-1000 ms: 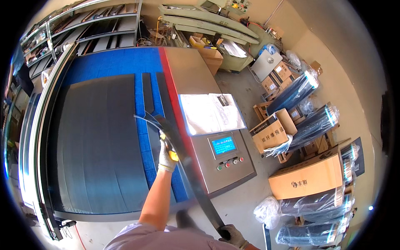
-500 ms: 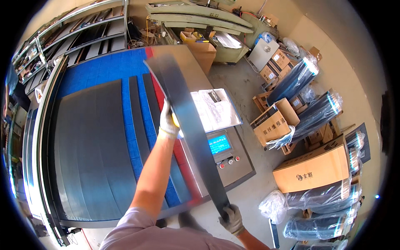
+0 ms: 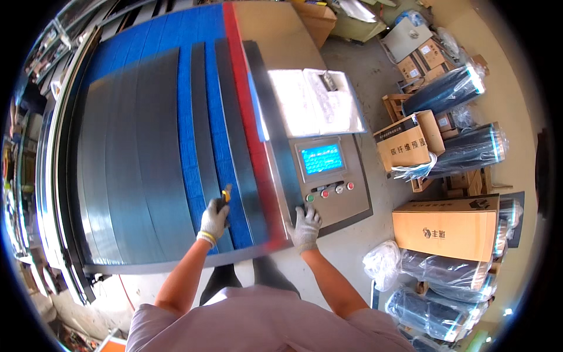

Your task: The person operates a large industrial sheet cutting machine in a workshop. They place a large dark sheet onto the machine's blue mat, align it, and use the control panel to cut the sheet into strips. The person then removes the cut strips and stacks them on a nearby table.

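Note:
My left hand (image 3: 214, 222), in a grey-white work glove with a yellow-banded cuff, is closed around a yellow-and-black cutting knife (image 3: 226, 196). It is above the near ends of the dark strips on the blue-topped table. My right hand (image 3: 305, 227), gloved too, lies with fingers apart at the near end of a long dark strip (image 3: 275, 117). That strip rests just right of the table's red band, beside the papers and control panel. Two other dark strips, a narrow one (image 3: 200, 111) and a wider one (image 3: 234, 111), lie left of the red band.
A broad dark sheet (image 3: 129, 158) covers much of the blue table surface (image 3: 185, 135). On the right stand open papers (image 3: 316, 102) and a control panel with a lit screen (image 3: 321, 158). Cardboard boxes (image 3: 446, 226) and plastic-wrapped rolls (image 3: 446, 91) occupy the floor beyond.
The long strip, held up across the table before, now lies along the red band's right side. My left hand has let go of it and come nearer; my right hand has opened.

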`<state>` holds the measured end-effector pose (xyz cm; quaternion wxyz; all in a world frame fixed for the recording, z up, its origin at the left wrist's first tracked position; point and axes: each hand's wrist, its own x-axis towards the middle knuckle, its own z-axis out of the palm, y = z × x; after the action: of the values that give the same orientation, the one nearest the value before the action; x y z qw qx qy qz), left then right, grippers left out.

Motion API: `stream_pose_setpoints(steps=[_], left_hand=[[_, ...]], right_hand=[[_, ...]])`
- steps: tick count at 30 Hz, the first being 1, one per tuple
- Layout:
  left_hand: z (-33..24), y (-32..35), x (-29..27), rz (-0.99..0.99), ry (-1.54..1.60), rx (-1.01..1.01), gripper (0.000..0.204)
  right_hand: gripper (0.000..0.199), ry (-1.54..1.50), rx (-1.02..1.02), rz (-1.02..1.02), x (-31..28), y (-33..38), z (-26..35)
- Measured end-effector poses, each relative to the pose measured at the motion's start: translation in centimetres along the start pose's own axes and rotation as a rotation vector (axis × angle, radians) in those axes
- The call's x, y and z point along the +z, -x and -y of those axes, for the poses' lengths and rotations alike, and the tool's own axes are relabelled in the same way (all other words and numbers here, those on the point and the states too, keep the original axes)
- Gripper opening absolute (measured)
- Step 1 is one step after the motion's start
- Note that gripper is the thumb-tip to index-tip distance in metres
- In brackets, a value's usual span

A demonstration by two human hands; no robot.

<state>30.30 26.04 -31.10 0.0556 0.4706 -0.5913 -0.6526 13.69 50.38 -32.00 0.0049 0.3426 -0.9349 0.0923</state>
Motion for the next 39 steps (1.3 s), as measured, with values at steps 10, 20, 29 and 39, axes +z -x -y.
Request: stream_pose_setpoints(steps=[10,20,29,39], left_hand=[[3.9,6.3,3.7,-0.060,-0.728,0.159,0.042],[10.0,11.0,-4.6,-0.346,-0.374,-0.041,0.040],[4.2,13.0,-9.2,-0.193,-0.216,0.053,0.052],[-22.9,10.3,-11.9,-0.473,0.006,1.217,0.027]], right_hand=[[0.066,0.308,-0.928,0.392,1.4,-7.9,6.1],[0.015,0.118,-1.347,0.165,1.1,-6.8,14.4],[0.017,0.248,-1.263,0.171,-0.9,-7.3,16.7],[0.060,-0.963,-1.169,-0.456,-34.5,-7.8,31.5]])
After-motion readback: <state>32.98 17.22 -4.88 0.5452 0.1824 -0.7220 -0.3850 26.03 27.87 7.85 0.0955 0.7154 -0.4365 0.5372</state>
